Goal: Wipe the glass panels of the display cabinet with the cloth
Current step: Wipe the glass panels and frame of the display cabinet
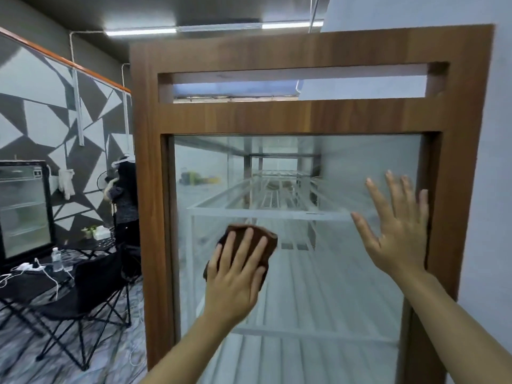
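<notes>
A tall display cabinet with a brown wooden frame point(149, 189) fills the middle and right of the head view. Its big glass panel point(318, 286) shows white wire shelves inside. My left hand point(235, 281) presses a brown cloth point(267, 239) flat against the glass at the panel's lower left, fingers straight and spread over it. My right hand point(396, 231) rests flat on the glass near the panel's right edge, fingers straight and spread, holding nothing.
To the left stand black folding chairs point(91, 295), a low table with water bottles point(57, 259) and cables, and a small glass-door fridge point(25, 212). A person in dark clothes point(126, 189) stands behind the cabinet's left side. A white wall is on the right.
</notes>
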Available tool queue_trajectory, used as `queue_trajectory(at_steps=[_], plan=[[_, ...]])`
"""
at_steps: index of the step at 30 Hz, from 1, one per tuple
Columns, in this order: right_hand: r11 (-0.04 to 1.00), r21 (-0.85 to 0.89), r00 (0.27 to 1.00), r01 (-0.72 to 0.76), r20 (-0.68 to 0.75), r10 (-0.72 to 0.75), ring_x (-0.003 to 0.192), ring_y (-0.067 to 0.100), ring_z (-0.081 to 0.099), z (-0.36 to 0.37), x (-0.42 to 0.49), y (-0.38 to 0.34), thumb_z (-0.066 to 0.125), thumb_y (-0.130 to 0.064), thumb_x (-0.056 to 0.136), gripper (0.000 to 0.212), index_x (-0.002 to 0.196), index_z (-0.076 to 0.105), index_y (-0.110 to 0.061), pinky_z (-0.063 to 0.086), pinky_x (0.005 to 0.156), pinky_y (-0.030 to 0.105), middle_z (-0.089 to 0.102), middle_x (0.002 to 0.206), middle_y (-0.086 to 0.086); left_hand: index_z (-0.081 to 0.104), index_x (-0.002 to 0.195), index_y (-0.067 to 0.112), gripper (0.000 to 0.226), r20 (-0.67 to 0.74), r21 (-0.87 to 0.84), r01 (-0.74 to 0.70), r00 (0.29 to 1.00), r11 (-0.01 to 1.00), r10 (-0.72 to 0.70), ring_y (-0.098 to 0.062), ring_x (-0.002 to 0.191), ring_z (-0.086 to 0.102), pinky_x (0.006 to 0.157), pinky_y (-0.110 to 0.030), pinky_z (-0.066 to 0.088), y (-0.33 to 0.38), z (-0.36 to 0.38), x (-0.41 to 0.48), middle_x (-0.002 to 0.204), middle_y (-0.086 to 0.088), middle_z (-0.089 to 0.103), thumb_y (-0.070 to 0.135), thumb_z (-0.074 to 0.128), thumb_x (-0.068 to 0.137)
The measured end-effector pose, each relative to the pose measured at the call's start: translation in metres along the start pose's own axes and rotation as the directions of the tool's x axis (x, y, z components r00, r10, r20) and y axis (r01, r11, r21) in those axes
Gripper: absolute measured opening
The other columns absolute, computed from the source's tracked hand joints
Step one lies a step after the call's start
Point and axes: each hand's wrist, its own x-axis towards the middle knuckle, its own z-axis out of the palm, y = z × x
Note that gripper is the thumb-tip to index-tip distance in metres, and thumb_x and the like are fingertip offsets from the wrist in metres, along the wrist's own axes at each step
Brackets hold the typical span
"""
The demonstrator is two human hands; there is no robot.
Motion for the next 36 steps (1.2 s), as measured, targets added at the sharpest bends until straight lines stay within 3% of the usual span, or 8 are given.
queue_trajectory(at_steps=[7,11,13,21,25,27,33,36], plan=[[0.997,0.051,0.995,0.057,-0.084,-0.053,0.15,0.035,0.024,0.004,-0.005,0.008,0.047,-0.045,0.099,0.059,0.149,0.042,-0.014,0.009,0.124,0.054,0.034,0.158,0.016,0.028,0.158,0.03,0.053,-0.173,-0.077,0.351,0.917,0.933,-0.359,-0.027,0.154,0.016,0.118,-0.046,0.019,0.016,-0.019,0.153,0.166,-0.001,0.021,0.042,0.03,0.107],[0.995,0.056,0.993,0.083,-0.085,-0.078,0.15,0.036,0.025,0.003,-0.005,0.01,0.049,-0.044,0.1,0.057,0.148,0.044,-0.014,0.011,0.123,0.057,0.037,0.157,0.017,0.032,0.156,0.033,0.052,-0.048,0.027,-0.052,0.997,0.998,0.053,-0.027,0.154,0.016,0.115,-0.048,0.027,0.054,0.003,0.058,0.165,0.001,0.023,0.044,0.036,0.105],[0.995,0.063,0.994,0.079,-0.076,-0.074,0.149,0.036,0.025,0.003,-0.005,0.009,0.048,-0.044,0.099,0.057,0.148,0.044,-0.014,0.012,0.123,0.057,0.037,0.156,0.017,0.034,0.155,0.036,0.051,-0.01,0.069,-0.26,0.965,0.963,0.262,-0.025,0.153,0.019,0.114,-0.048,0.03,0.051,0.006,0.036,0.164,0.003,0.028,0.045,0.039,0.105],[0.986,0.157,0.991,0.055,-0.132,-0.034,0.148,0.034,0.03,-0.023,0.003,0.01,0.058,-0.031,0.096,0.054,0.144,0.045,-0.012,0.021,0.122,0.055,0.04,0.154,0.018,0.025,0.158,0.032,0.052,-0.139,0.014,0.051,0.989,0.999,-0.049,-0.028,0.154,0.015,0.119,-0.047,0.018,0.059,-0.01,0.151,0.166,0.0,0.02,0.043,0.029,0.107],[0.982,0.187,0.996,0.007,-0.085,0.009,0.151,0.034,0.021,-0.029,0.005,0.021,0.054,-0.041,0.097,0.059,0.148,0.04,-0.015,0.012,0.125,0.05,0.031,0.159,0.014,0.029,0.157,0.034,0.056,-0.024,0.099,-0.465,0.883,0.88,0.469,-0.026,0.153,0.022,0.118,-0.046,0.024,0.071,0.006,0.074,0.164,0.002,0.026,0.047,0.043,0.104],[0.974,0.225,0.996,0.041,-0.092,-0.021,0.152,0.035,0.02,-0.03,0.002,0.025,0.055,-0.043,0.096,0.062,0.148,0.04,-0.014,0.012,0.125,0.052,0.03,0.159,0.015,0.03,0.156,0.035,0.055,-0.011,0.095,-0.56,0.826,0.823,0.563,-0.024,0.152,0.023,0.118,-0.045,0.024,0.06,0.004,0.085,0.164,0.003,0.028,0.048,0.043,0.104],[0.946,0.323,0.992,0.022,-0.124,0.019,0.152,0.036,0.018,-0.032,0.0,0.026,0.058,-0.038,0.094,0.062,0.146,0.039,-0.012,0.022,0.122,0.053,0.029,0.158,0.018,0.029,0.157,0.031,0.051,-0.172,-0.011,-0.067,0.983,0.998,0.064,-0.027,0.153,0.019,0.119,-0.045,0.02,0.089,-0.01,0.181,0.165,0.0,0.024,0.043,0.033,0.107],[0.951,0.306,0.992,0.035,-0.128,0.005,0.15,0.038,0.022,-0.03,-0.001,0.028,0.055,-0.035,0.096,0.058,0.146,0.041,-0.009,0.024,0.12,0.058,0.031,0.157,0.019,0.026,0.158,0.03,0.056,-0.122,-0.002,-0.2,0.973,0.98,0.198,-0.028,0.154,0.016,0.121,-0.047,0.019,0.116,0.008,0.135,0.166,-0.001,0.021,0.041,0.04,0.105]])
